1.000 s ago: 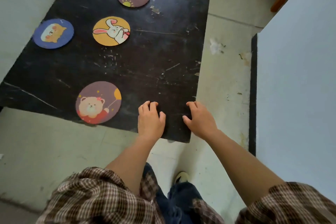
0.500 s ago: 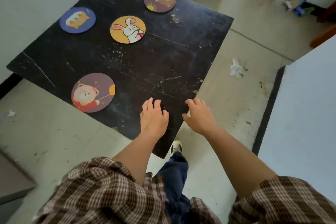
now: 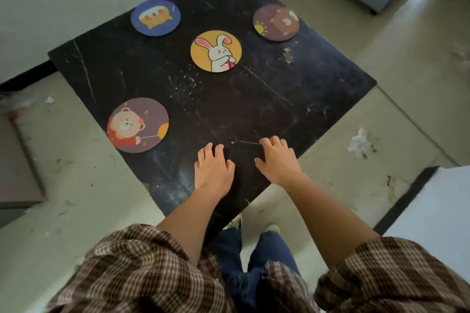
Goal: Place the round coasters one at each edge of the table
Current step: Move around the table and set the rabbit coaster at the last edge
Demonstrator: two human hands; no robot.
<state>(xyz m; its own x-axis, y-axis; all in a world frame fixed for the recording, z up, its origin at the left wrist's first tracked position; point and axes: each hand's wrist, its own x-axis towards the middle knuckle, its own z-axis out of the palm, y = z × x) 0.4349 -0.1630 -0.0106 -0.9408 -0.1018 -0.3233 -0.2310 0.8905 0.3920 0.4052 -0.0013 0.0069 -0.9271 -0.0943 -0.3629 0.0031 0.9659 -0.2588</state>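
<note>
We have both hands flat on the black counter [image 3: 279,99] near its 6 o'clock corner: the left hand [image 3: 213,173] and the right hand [image 3: 278,162] lie side by side, fingers loosely spread and holding nothing. Four round coasters lie on the counter. The bear coaster [image 3: 137,125] sits at 9 o'clock, touching the left edge. The blue coaster [image 3: 155,17] lies at 11 o'clock by the far-left edge, and the dark brown coaster [image 3: 276,22] at 1 o'clock by the far-right edge. The rabbit coaster [image 3: 216,51] rests toward the middle, well apart from any edge, so we judge it the one yet to be placed, probably along the bare edge at 3 o'clock. These discs look thin, light and stiff, lying flush on a hard, scratched top. We would slide the rabbit coaster, or tip its rim with a fingertip and pinch it at the rim.
</note>
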